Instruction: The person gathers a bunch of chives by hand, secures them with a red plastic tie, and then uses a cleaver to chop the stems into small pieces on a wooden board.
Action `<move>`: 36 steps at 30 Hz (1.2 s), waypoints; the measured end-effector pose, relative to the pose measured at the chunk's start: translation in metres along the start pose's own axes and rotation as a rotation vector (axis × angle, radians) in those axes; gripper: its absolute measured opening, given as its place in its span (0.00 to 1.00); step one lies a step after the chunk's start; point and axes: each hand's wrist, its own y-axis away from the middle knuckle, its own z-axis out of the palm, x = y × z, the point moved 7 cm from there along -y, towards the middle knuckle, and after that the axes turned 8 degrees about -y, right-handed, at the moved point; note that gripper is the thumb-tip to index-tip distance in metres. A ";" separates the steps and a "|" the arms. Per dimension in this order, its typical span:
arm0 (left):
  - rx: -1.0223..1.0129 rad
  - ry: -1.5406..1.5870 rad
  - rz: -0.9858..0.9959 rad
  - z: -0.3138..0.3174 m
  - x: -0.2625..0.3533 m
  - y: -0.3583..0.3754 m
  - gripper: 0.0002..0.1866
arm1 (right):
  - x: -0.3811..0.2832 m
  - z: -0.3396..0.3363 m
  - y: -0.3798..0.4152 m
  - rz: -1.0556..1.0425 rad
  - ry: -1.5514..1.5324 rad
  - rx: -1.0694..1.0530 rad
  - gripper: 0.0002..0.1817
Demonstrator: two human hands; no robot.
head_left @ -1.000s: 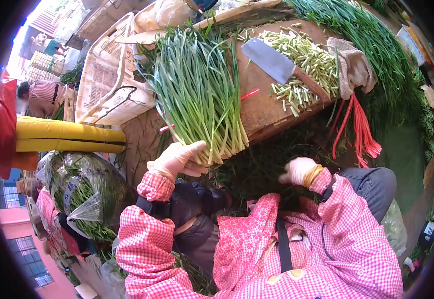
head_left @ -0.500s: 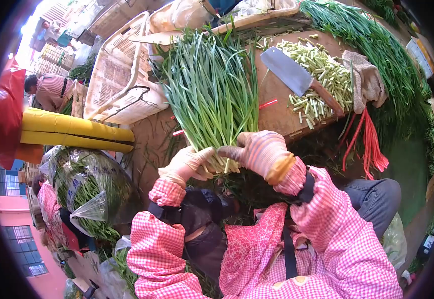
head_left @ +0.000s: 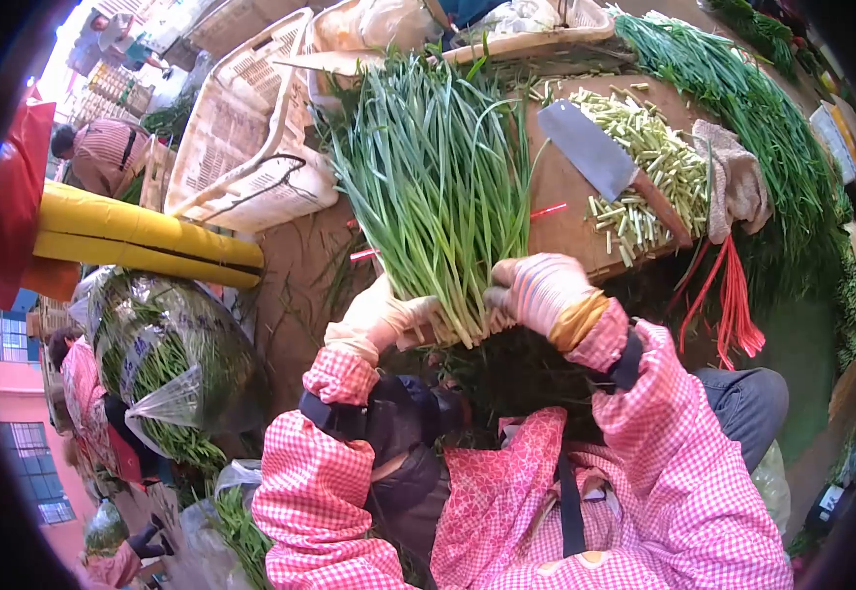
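Observation:
A wide bunch of garlic chives (head_left: 438,187) lies on the wooden board, leaves pointing away from me and pale stem ends towards me. My left hand (head_left: 381,317), in a light glove, grips the left side of the stem ends. On the right side, my right hand (head_left: 546,292), in a striped glove, is closed against the stems with bent fingers. Ends of a red tie (head_left: 549,210) stick out on both sides of the bunch, its middle hidden under it. To the right lies a cleaver (head_left: 590,147), its blade partly over chopped stem pieces (head_left: 659,147).
A cloth (head_left: 735,179) and hanging red ties (head_left: 731,305) are at the board's right edge. More long greens (head_left: 742,88) lie beyond. On the left stand a white plastic crate (head_left: 241,138), a yellow roll (head_left: 143,236) and a bag of greens (head_left: 167,364). Other people are farther left.
My hands have moved apart, from together at the front of the stem ends to either side of them. The stem ends now show spread between them. The view has shifted slightly.

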 end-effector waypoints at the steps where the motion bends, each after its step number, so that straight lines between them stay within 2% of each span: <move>1: -0.043 0.008 -0.029 0.002 -0.002 0.000 0.25 | -0.003 -0.011 0.001 0.090 0.022 -0.114 0.17; 2: -0.086 0.017 -0.057 0.002 -0.001 0.001 0.24 | -0.010 -0.024 0.003 0.069 -0.028 -0.056 0.16; 3: -0.105 -0.001 -0.059 0.001 0.000 0.001 0.24 | -0.026 -0.031 0.008 -0.068 -0.181 -0.085 0.15; 6: -0.155 -0.064 -0.106 -0.002 -0.003 0.000 0.25 | -0.074 -0.013 0.023 -0.470 -0.399 -0.335 0.14; 7: -0.165 -0.084 -0.147 -0.003 -0.009 -0.003 0.25 | -0.081 0.026 0.028 -0.387 -0.284 -0.586 0.15; 8: -0.175 -0.104 -0.183 -0.003 -0.013 -0.005 0.25 | -0.086 0.053 0.039 -0.438 -0.244 -0.704 0.16; 9: -0.175 -0.157 -0.188 -0.005 -0.009 -0.002 0.26 | -0.084 0.078 0.044 -0.391 -0.223 -0.849 0.17; 10: -0.181 -0.184 -0.210 -0.005 -0.010 -0.002 0.26 | -0.071 0.105 0.038 -0.389 -0.164 -0.698 0.17; 12: -0.193 -0.239 -0.255 -0.006 -0.015 -0.003 0.27 | -0.050 0.117 0.024 0.248 -0.692 -0.720 0.18; 13: -0.194 -0.206 -0.232 -0.006 -0.015 -0.004 0.27 | -0.060 0.108 0.021 -0.039 -0.450 -0.475 0.18; 14: -0.196 -0.174 -0.211 -0.004 -0.016 -0.005 0.27 | -0.069 0.105 0.029 -0.174 -0.442 -0.420 0.18; 16: -0.207 -0.159 -0.185 -0.004 -0.014 -0.007 0.27 | -0.087 0.107 0.053 -0.307 -0.456 -0.751 0.18; 17: -0.209 -0.169 -0.187 -0.005 -0.013 -0.005 0.27 | -0.099 0.094 0.062 -0.414 -0.547 -0.807 0.16; 18: -0.209 -0.172 -0.195 -0.005 -0.014 -0.003 0.27 | -0.109 0.065 0.062 -0.450 -0.650 -0.764 0.13; 20: -0.169 -0.188 -0.107 -0.005 -0.006 -0.001 0.26 | -0.122 0.001 0.039 -0.646 -0.614 -0.219 0.11; 21: 0.079 -0.513 -0.353 -0.008 0.004 0.002 0.28 | -0.132 -0.005 0.019 -0.780 -0.335 -0.062 0.10; 22: 0.339 -0.834 -0.597 0.004 0.042 0.011 0.30 | -0.138 -0.005 -0.002 -0.895 -0.052 0.103 0.10; 25: 0.062 -0.726 0.310 -0.012 -0.052 -0.037 0.28 | -0.120 0.004 -0.057 -0.884 0.162 0.096 0.11; 27: -0.096 -0.453 0.155 -0.001 -0.030 -0.023 0.17 | -0.099 0.020 -0.080 -0.794 0.215 0.067 0.11; 28: -0.094 -0.689 0.256 0.002 -0.002 -0.016 0.19 | -0.094 0.030 -0.077 -0.824 0.328 0.002 0.15; 30: -0.083 -0.558 0.004 -0.004 -0.007 -0.006 0.21 | -0.080 0.035 -0.075 -0.715 0.410 0.016 0.15; 31: -0.073 -0.545 -0.023 -0.008 -0.003 -0.001 0.22 | -0.077 0.033 -0.075 -0.635 0.401 0.010 0.14; 33: -0.060 -0.526 -0.073 -0.021 -0.001 0.007 0.23 | -0.073 0.035 -0.077 -0.613 0.414 0.045 0.14; 34: -0.111 -0.424 -0.091 -0.030 -0.014 0.000 0.22 | -0.072 0.034 -0.077 -0.599 0.417 0.063 0.14; 36: 0.041 -0.019 -0.380 -0.050 -0.041 -0.001 0.21 | -0.073 0.036 -0.077 -0.603 0.416 0.041 0.13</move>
